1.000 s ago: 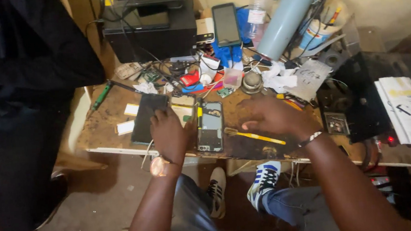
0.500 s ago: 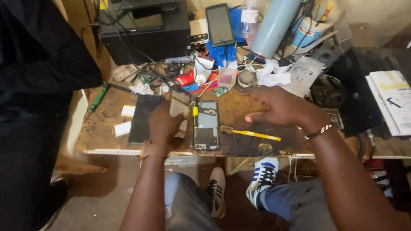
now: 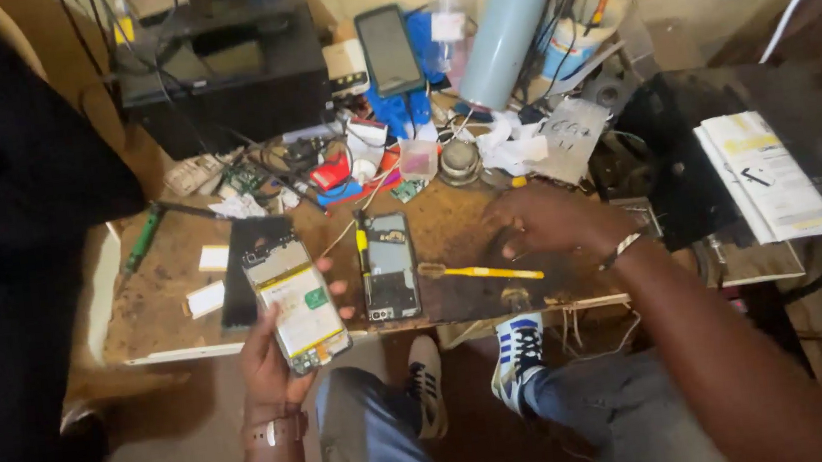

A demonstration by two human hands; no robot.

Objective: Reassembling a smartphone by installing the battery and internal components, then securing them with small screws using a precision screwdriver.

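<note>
- While the left hand (image 3: 269, 370) is lifting the opened phone body with its yellow-edged battery (image 3: 296, 307) off the scarred wooden worktop (image 3: 153, 316), its grip is pinching the sides; a level hold would suit.
- Right hand (image 3: 540, 218) is resting near the yellow-handled tool (image 3: 483, 272), fingers curled, empty.
- Near edge is lying close below; open room is sitting between the black phone frame (image 3: 390, 266) and that tool.

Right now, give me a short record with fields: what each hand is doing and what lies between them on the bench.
left hand: grip closed around an opened phone, held up off the bench
right hand: palm down, resting on the wooden bench, holding nothing visible
between hands: second opened phone lying flat; yellow-handled tool beside it
left of held phone: dark panel on bench
</note>
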